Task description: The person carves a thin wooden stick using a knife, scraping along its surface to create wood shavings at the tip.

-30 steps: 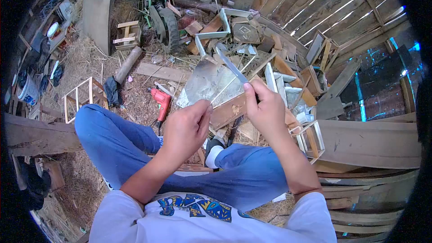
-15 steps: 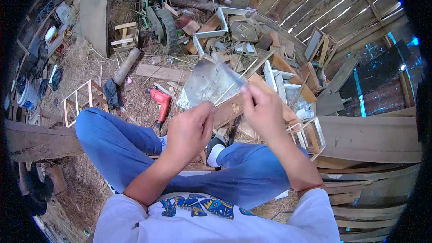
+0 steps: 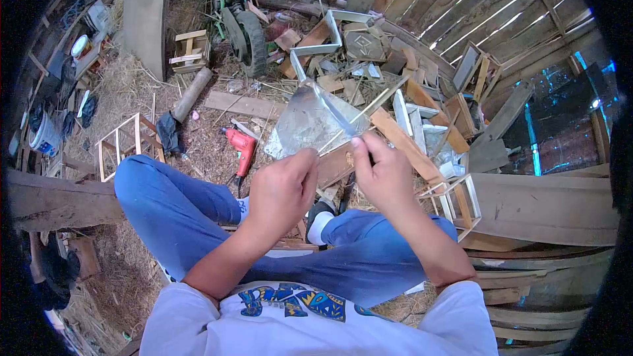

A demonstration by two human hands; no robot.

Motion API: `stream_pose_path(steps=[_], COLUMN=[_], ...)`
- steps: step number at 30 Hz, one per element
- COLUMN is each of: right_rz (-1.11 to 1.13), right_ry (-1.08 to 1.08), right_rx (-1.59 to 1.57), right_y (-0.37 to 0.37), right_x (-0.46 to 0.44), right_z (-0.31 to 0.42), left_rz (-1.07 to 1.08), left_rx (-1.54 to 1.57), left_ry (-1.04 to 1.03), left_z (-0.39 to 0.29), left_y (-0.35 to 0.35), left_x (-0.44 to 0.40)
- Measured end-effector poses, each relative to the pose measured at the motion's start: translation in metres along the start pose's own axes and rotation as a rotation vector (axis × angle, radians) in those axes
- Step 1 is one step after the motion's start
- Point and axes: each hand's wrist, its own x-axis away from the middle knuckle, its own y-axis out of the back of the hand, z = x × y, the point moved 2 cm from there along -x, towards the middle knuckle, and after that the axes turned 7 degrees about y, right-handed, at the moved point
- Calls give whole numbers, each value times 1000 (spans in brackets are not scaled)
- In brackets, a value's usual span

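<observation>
We record: right hand (image 3: pixel 382 171) gripping a smooth metal-bladed knife (image 3: pixel 338 117), left hand (image 3: pixel 283 184) pinching a thin wooden strip (image 3: pixel 331 143); straw-littered floor (image 3: pixel 128 82); rough plank wall (image 3: pixel 471 10) at one o'clock.

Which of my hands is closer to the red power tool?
Your left. The left hand is just right of the red tool; the right hand, holding the knife, is farther right.

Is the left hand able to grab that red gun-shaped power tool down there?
Probably yes: nothing visible blocks the way from the left hand to the tool, though that hand's grip seems busy with a thin pale wooden stick.
</observation>
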Motion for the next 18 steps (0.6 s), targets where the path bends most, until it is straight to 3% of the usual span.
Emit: stream_pose_path(steps=[2,4,7,9,11,15,17,18], right_rz=[-44,80,-38,-12,74,22,104,35], right_ry=[85,-154,-23,-20,-160,-78,-10,-92], right_rx=[21,-28,-23,30,-28,4,28,-34], right_y=[3,13,5,9,13,7,0,4], right_x=[-3,-9,-1,-5,-9,-3,1,-5], right_z=[-1,-5,-1,-3,-6,-6,1,-3], left_rz=[3,5,13,23,18,20,3,-3], left_rx=[-8,-20,-12,-25,-19,-40,-20,0], left_ry=[-13,-11,-5,10,6,17,4,0], left_z=[3,5,1,4,4,-1,4,6], left_y=[-3,-3,-6,-6,-6,-7,-8,-8], left_x=[-2,-1,-1,-1,-1,-1,-3,-2])
